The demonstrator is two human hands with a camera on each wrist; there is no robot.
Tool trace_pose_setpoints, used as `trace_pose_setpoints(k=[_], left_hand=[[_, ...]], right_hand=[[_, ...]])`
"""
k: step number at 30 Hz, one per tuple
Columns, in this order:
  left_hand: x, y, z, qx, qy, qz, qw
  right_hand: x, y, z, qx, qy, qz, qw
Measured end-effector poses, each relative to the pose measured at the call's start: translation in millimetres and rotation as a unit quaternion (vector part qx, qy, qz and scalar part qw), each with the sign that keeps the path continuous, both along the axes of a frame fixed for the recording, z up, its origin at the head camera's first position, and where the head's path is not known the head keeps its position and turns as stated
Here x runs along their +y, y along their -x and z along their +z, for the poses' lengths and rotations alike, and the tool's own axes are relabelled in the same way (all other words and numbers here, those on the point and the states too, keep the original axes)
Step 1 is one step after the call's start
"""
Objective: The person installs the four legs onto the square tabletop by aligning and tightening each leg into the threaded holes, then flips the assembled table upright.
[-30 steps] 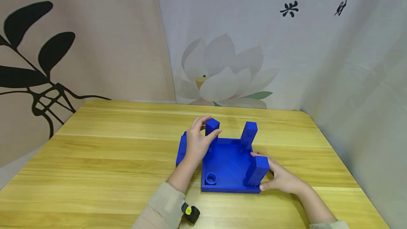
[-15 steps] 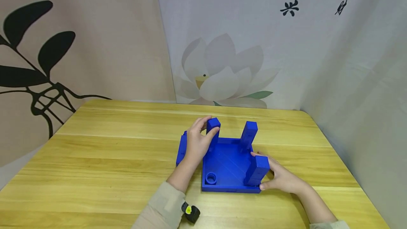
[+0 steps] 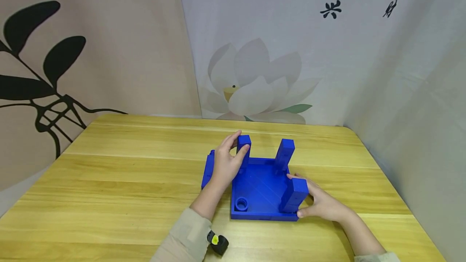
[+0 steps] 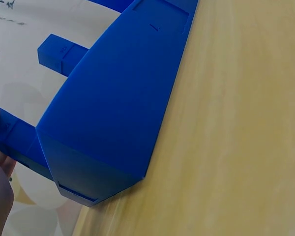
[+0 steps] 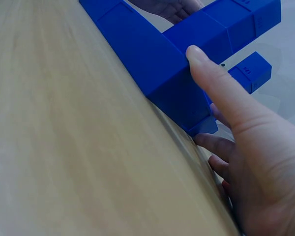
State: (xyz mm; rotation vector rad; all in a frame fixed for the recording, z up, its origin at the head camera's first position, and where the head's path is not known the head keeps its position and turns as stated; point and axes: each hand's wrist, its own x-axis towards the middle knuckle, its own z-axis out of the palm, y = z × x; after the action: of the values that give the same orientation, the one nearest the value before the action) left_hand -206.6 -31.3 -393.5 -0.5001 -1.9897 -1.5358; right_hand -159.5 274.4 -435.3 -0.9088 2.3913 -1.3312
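Observation:
A shallow blue square tray (image 3: 262,195) lies on the table, with blue square legs standing at three of its corners. My left hand (image 3: 226,161) pinches the far-left leg (image 3: 244,142) near its top, thumb on the near side and fingers behind. The left wrist view shows that hand at the end of this leg (image 4: 19,143). My right hand (image 3: 324,203) grips the tray's right side by the near corner, its thumb (image 5: 211,73) on the corner and its fingers along the side. A round socket (image 3: 241,204) shows at the near-left corner.
Two more legs stand at the far-right (image 3: 285,153) and near-right (image 3: 294,195) corners. Another blue piece (image 3: 208,172) lies left of the tray, partly behind my left hand. A black camera (image 3: 219,245) sits at my left cuff. Curtains rise behind the wooden table (image 3: 127,197).
The far-left leg has turned in my left hand: its top pointed a corner forward, and now a flat side faces the front. My right hand and the tray have stayed put.

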Motion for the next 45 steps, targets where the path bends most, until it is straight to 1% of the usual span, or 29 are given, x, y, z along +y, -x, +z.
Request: trace_pose_setpoints(k=[6, 11, 23, 27, 32, 37, 45], left_hand=[[0.1, -0.1, 2.6, -0.009, -0.01, 0.004, 0.9999], [1.5, -1.5, 4.5, -0.023, -0.003, 0.021, 0.9995], [4.7, -4.9, 7.5, -0.014, -0.012, 0.058, 0.9981], [4.6, -5.2, 7.6, -0.003, -0.01, 0.063, 0.9979], [3.9, -4.4, 5.9, 0.005, -0.013, 0.055, 0.9984], [3.1, -2.9, 4.5, 0.014, -0.026, 0.038, 0.9989], [2.0, -2.4, 2.7, 0.019, -0.024, 0.013, 0.9995]], right_hand=[[-0.4, 0.4, -0.2, 0.001, 0.0, -0.002, 1.0], [-0.9, 0.6, 0.3, 0.0, 0.001, -0.001, 1.0], [-2.0, 0.1, 2.2, -0.003, -0.002, -0.003, 1.0], [-2.3, -0.3, 2.8, -0.005, -0.005, -0.004, 1.0], [-2.4, -0.8, 2.8, -0.003, -0.002, -0.005, 1.0], [-1.9, -1.3, 2.3, -0.004, 0.0, -0.006, 1.0], [-2.2, -1.9, 1.7, 0.0, 0.0, -0.009, 1.0]])
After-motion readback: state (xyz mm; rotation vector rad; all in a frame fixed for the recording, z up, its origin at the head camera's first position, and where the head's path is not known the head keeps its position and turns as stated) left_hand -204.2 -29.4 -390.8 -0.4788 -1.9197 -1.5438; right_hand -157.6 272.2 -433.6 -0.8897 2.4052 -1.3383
